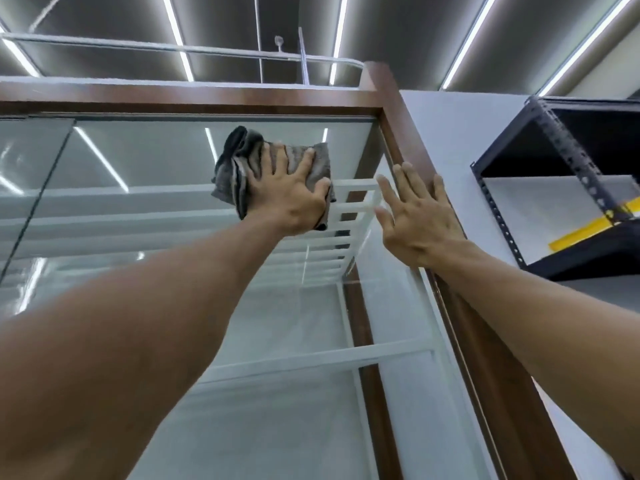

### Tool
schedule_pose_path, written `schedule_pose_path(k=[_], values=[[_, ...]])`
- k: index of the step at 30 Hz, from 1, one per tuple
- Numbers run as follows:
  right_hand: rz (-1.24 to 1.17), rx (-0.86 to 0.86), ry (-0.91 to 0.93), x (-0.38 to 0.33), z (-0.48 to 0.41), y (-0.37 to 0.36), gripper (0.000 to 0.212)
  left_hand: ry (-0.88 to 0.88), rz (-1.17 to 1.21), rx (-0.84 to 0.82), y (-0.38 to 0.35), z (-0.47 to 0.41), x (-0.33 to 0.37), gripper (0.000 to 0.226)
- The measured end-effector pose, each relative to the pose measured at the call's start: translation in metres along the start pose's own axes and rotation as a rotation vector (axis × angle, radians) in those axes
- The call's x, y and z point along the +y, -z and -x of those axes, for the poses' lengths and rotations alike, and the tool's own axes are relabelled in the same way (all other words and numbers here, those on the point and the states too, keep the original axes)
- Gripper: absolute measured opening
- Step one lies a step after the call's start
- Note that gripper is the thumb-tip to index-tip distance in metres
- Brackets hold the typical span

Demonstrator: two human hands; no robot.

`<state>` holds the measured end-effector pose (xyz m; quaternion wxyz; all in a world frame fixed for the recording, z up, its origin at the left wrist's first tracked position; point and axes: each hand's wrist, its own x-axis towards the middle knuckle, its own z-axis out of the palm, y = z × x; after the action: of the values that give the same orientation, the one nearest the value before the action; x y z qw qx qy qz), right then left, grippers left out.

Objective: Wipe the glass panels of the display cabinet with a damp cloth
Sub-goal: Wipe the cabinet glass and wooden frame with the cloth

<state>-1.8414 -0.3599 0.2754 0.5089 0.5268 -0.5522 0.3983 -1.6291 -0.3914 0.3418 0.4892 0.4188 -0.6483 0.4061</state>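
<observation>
I look up at the display cabinet, a tall case with a brown wooden frame (194, 95) and a large glass panel (145, 157). My left hand (287, 192) presses a crumpled grey cloth (235, 168) flat against the glass near the panel's top right corner, fingers spread over it. My right hand (415, 216) lies flat and open against the right edge of the glass, its fingertips touching the brown side post (398, 109). White shelf rails (356, 202) show behind the glass.
A dark metal shelving rack (561, 161) with a yellow strip stands to the right, apart from the cabinet, against a pale wall (460, 133). Ceiling light strips (467, 46) run overhead and reflect in the glass. A second glass panel (27, 161) sits at the left.
</observation>
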Motion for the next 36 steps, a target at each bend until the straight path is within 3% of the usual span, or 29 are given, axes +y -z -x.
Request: schedule_pose_path(k=[5, 11, 15, 21, 27, 36], values=[[-0.294, 0.101, -0.104, 0.008, 0.002, -0.006, 0.066, -0.084, -0.064, -0.003, -0.012, -0.015, 0.083, 0.069], [-0.255, 0.094, -0.082, 0.010, 0.006, -0.004, 0.073, -0.236, 0.037, -0.107, -0.021, -0.003, 0.104, 0.068], [-0.148, 0.066, -0.023, 0.008, 0.014, -0.005, 0.073, -0.277, 0.119, -0.111, -0.017, 0.010, 0.079, 0.067], [0.046, -0.017, 0.021, -0.013, 0.024, -0.008, 0.066, -0.238, 0.049, -0.065, -0.008, 0.026, 0.027, 0.068], [-0.251, -0.071, -0.020, -0.081, 0.023, -0.004, 0.064, -0.176, 0.040, -0.060, 0.006, 0.046, -0.022, 0.068], [-0.241, -0.020, 0.021, -0.190, 0.009, -0.004, 0.065, -0.043, -0.018, -0.018, 0.031, 0.071, -0.126, 0.068]])
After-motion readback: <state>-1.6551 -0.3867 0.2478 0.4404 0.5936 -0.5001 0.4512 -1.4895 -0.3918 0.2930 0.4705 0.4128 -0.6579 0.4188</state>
